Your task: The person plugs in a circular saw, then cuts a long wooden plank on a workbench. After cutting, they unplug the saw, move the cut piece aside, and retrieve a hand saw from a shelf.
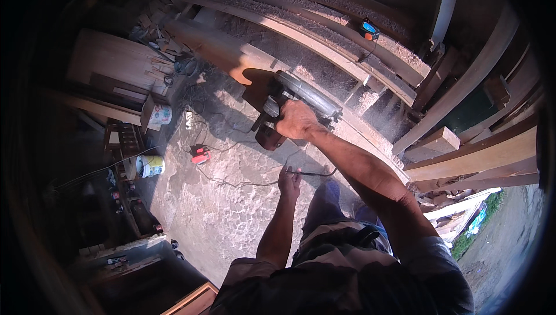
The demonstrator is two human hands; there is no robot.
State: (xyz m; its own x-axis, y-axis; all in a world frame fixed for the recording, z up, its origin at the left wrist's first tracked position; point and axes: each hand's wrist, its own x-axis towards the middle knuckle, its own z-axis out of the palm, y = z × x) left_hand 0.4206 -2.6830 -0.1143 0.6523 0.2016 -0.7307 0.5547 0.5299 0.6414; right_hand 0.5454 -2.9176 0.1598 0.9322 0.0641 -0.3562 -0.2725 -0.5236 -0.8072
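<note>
My right hand is wrapped round the handle of a handheld power tool. The tool has a silver metal body and a dark flat plate on its left side; its exact kind is hard to tell. It is above or against the long board on the stack; whether it touches the wood I cannot tell. Lower down, my left hand holds a black power cord between its fingers. The cord curves under my right forearm and also trails left across the floor.
Long timbers covered with shavings lie across the far side. More beams are stacked at right. On the rough floor are a red plug-like object, a white power strip and loose cords. Buckets and plywood stand left.
</note>
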